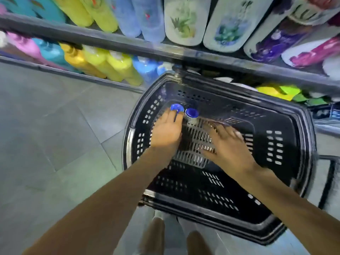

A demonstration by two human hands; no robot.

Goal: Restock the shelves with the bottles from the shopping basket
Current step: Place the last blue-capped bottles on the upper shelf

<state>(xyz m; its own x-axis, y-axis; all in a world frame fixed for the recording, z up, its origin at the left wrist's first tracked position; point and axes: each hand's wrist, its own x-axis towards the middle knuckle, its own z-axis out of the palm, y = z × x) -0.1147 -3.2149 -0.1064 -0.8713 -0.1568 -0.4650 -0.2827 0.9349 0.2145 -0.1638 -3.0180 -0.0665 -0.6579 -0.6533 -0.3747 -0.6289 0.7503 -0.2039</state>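
Inside black basket [287, 126], blue-capped bottles [191, 113].

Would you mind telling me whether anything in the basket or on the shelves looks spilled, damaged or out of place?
Nothing stands out. Two blue-capped bottles stand upright in the far left corner of the black basket, with no spill visible. The left hand reaches the nearer cap; the right hand hovers open. The shelf bottles sit in tidy rows.

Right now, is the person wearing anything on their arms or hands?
No. Both arms are bare as far up as the picture shows, with no sleeves in view. The left hand and right hand have no gloves. The picture is too blurry to show any rings.
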